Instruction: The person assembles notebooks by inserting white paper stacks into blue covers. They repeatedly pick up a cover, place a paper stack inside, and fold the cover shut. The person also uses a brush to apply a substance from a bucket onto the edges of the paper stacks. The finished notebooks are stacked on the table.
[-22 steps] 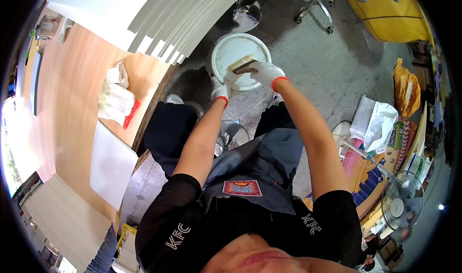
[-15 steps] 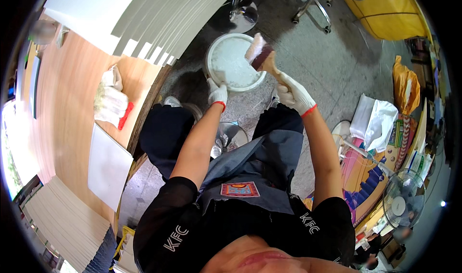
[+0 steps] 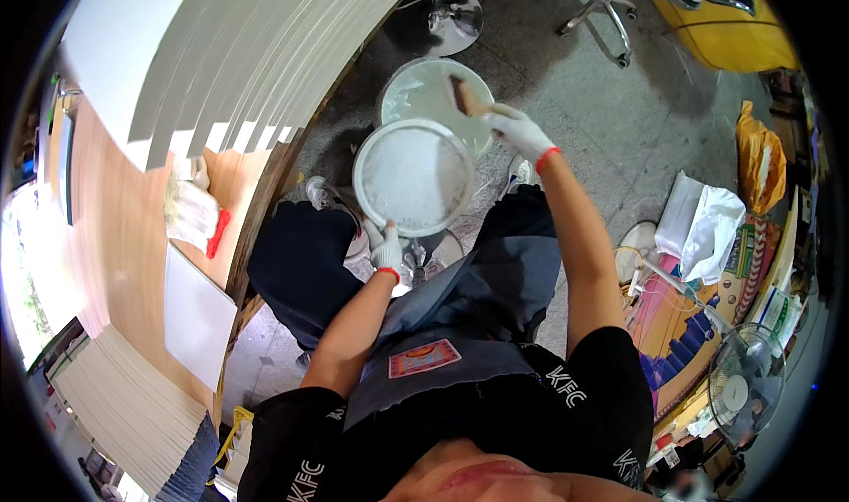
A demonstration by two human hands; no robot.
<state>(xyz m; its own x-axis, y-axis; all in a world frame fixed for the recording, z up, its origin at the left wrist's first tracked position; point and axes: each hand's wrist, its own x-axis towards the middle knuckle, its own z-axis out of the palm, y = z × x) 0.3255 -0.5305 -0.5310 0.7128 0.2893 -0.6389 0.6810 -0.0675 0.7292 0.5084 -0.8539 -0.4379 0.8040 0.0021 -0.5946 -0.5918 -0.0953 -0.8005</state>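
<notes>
My left hand [image 3: 386,247], in a white knit glove with a red cuff, grips the near rim of a round white lid [image 3: 414,176]. The lid is lifted off a white bucket [image 3: 386,104] on the floor and overlaps its near side. Inside the bucket shows a pale, whitish filling. My right hand [image 3: 523,133], gloved alike, is closed round the wooden handle of a wide brush [image 3: 462,97]. The brush head is over the bucket opening, blurred; I cannot tell whether its bristles touch the filling.
A wooden table [image 3: 115,237] at the left carries stacked grey-white boards [image 3: 256,51] and a white sheet [image 3: 196,316]. A wheeled chair base [image 3: 606,11], a yellow bundle [image 3: 734,33], a white bag [image 3: 707,237] and a fan [image 3: 738,387] are on the right.
My left hand has drawn the lid off the bucket toward me, uncovering the filling. My right hand has moved the brush slightly left, over the opening.
</notes>
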